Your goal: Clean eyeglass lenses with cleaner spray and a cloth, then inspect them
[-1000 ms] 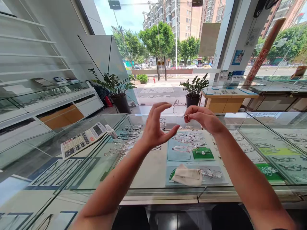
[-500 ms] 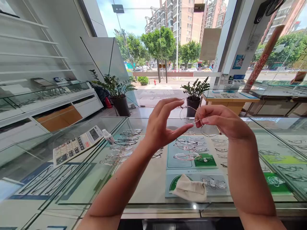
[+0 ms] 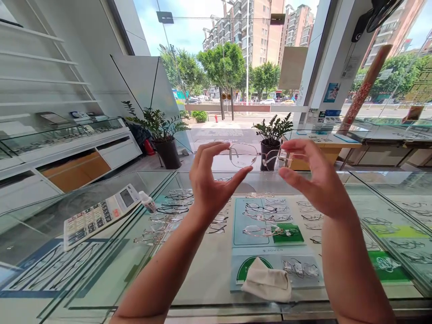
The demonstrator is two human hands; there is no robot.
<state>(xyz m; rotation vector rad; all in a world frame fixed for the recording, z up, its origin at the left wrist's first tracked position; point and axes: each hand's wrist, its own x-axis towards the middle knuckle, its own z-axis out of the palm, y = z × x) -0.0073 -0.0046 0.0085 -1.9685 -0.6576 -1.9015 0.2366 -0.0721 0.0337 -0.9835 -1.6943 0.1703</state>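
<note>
A pair of thin-rimmed eyeglasses (image 3: 243, 155) is held up over the glass counter, level and spread between both hands. My left hand (image 3: 213, 176) grips its left end, fingertips at the upper rim and thumb near the lower edge. At the other end, my right hand (image 3: 312, 182) has its fingers above and thumb below, around the right side of the frame. Part of the right lens and temple is hard to make out. Below the hands, several eyeglasses (image 3: 258, 230) lie in rows inside the display, and a crumpled beige cloth (image 3: 266, 280) rests on the glass.
A large calculator (image 3: 99, 218) and a small white bottle (image 3: 147, 201) sit on the counter's left side. Potted plants (image 3: 168, 150) stand beyond the counter near the glass door. Another display case (image 3: 324, 139) is at the right back.
The eyeglasses have turned from a slant to level and moved left and slightly up. My left hand has closed on its end; my right hand has shifted its grip to the other end.
</note>
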